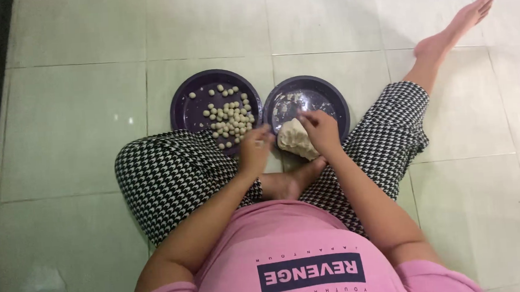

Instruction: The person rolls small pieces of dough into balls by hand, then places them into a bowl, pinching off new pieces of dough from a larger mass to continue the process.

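The fingers of the right hand (321,130) curl down onto the top of a pale lump of dough (296,140), pinching at its upper edge; the fingertips themselves are hidden behind the knuckles, so how deep they press cannot be told. The left hand (256,147) is drawn into a loose fist with fingertips pressed together, just left of the dough; whether a small piece sits between them is too small to make out.

The dough lies at frame centre, over the lower rim of the right purple plate (329,93), and the hand and the dough cover that plate's near edge. Pale smears show on the plate's bare inside. Just to its left, nearly touching it, stands a second purple plate (182,105) holding many small dough balls (229,119), heaped toward its lower right; a knee in black-and-white patterned trousers (171,175) cuts off its bottom edge.

The surface is a floor of large pale green tiles (78,127) with thin grout lines. The person sits on it, one bare foot (289,183) tucked beneath the hands, the other leg stretched to the upper right. A pink shirt (290,246) fills the bottom of the frame. A dark, indistinct edge runs down the far left, cut off by the frame.
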